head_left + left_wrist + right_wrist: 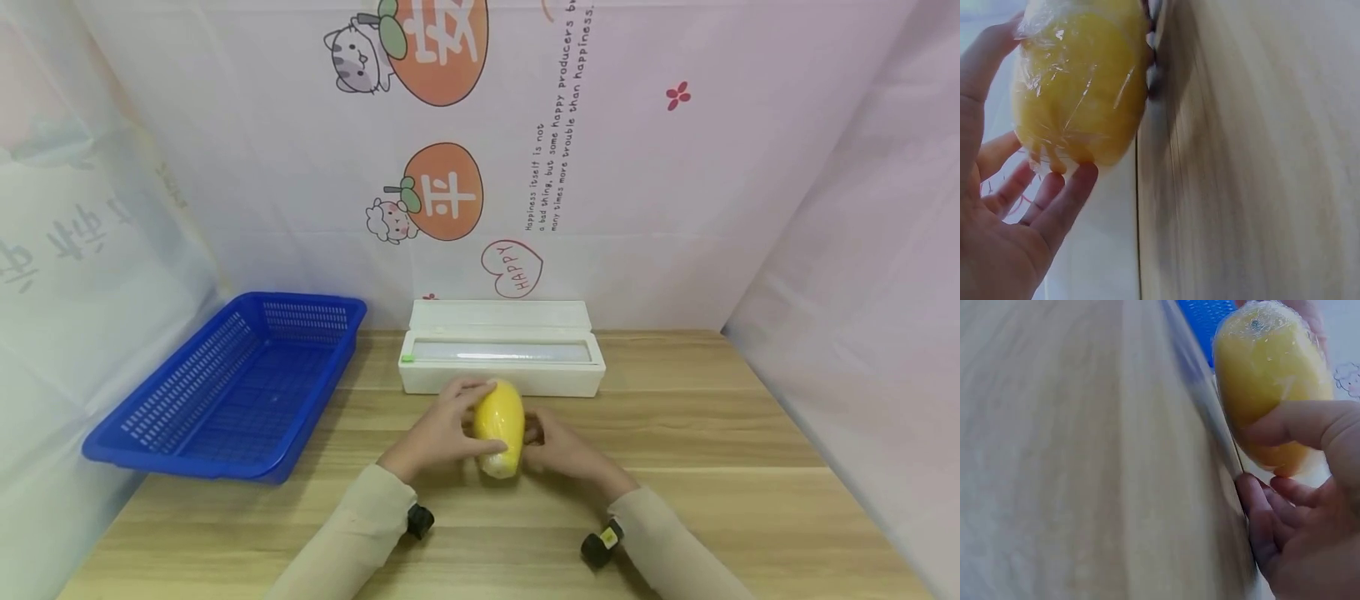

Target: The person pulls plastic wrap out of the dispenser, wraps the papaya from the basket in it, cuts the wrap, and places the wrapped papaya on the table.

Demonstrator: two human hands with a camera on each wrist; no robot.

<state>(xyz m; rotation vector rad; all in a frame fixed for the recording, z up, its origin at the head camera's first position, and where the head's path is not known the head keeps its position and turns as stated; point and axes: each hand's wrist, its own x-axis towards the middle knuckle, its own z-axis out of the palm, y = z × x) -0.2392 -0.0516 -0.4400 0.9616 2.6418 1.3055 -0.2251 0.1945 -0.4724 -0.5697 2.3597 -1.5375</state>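
A smooth, oval yellow fruit wrapped in clear cling film is held between both hands over the wooden table, in front of the white box. My left hand grips its left side, thumb near one end and fingers spread toward the other, as the left wrist view shows. From the right, my right hand holds it too. In the right wrist view, that thumb presses on the fruit and the other fingers curl by its lower side, close to the tabletop. Bunched film wrinkles at the fruit's near end.
Behind the fruit stands a white cling film dispenser, its lid raised, with a film roll inside and a green slider at left. A blue plastic basket sits on the left of the wooden table. Printed cloth walls enclose the back and sides.
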